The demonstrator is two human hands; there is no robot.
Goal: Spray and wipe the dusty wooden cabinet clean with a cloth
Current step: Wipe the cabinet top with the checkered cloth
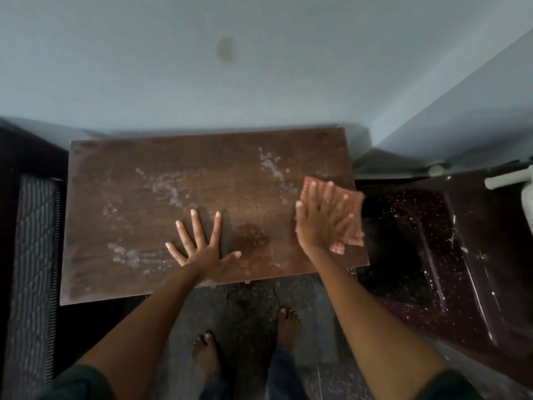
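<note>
Cabinet top point(138, 168) streaked; left hand point(202, 252) splayed flat, right hand point(317, 226) flat, pressing cloth point(350, 202).

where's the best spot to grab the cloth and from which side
Probably the near corner of the cloth, pinched from the right. It lies flat on the cabinet under the right hand, whose fingers are straight, and that corner pokes out beside the cabinet's right edge, free to lift.

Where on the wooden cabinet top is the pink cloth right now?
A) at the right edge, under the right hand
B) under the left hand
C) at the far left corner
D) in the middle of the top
A: the pink cloth lies at the right edge of the cabinet top, pressed flat under the right hand; the left hand rests bare on the wood.
</note>
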